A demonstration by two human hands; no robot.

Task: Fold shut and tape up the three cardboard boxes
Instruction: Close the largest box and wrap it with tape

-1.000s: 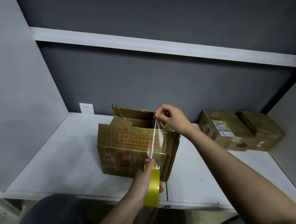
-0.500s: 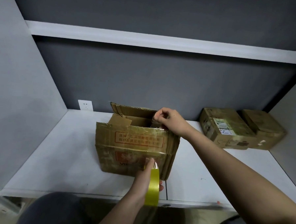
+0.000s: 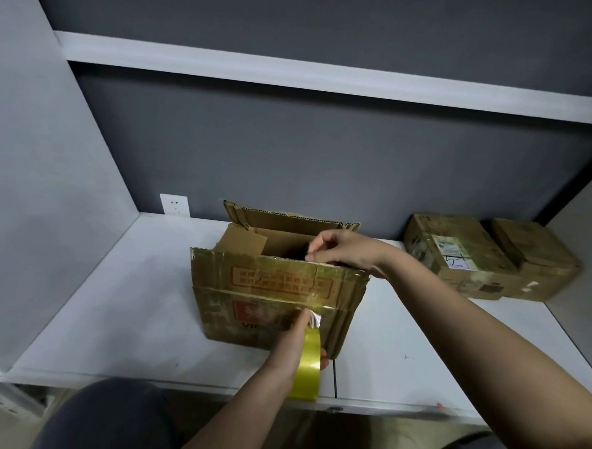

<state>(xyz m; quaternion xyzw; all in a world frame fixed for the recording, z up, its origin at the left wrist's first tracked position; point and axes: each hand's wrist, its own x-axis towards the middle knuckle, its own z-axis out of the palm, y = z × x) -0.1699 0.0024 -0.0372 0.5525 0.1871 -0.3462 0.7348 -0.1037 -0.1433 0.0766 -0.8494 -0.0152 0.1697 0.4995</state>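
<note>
Three cardboard boxes sit on the white counter (image 3: pixel 88 302): the open box (image 3: pixel 277 292) at the near middle, and two closed boxes, one (image 3: pixel 457 255) beside the other (image 3: pixel 534 259), at the far right against the wall. The open box has its long axis running left to right, mouth upward; its far flap (image 3: pixel 288 220) stands up and a small side flap (image 3: pixel 242 244) leans inward.

The right hand (image 3: pixel 344 249) pinches something thin, apparently the tape end, at the top edge of the near wall. The left hand (image 3: pixel 293 344) grips the yellow tape roll (image 3: pixel 309 369) low against the box front, roll on edge. A clear strip seems to run up the front between them, though it is hard to make out.

Risks, as I judge them: the flaps are not folded down, so tape laid now may hold the near flap outward. The strip could twist or stick to itself if tension slackens. Pulling the roll may drag the light box toward the near edge.
</note>
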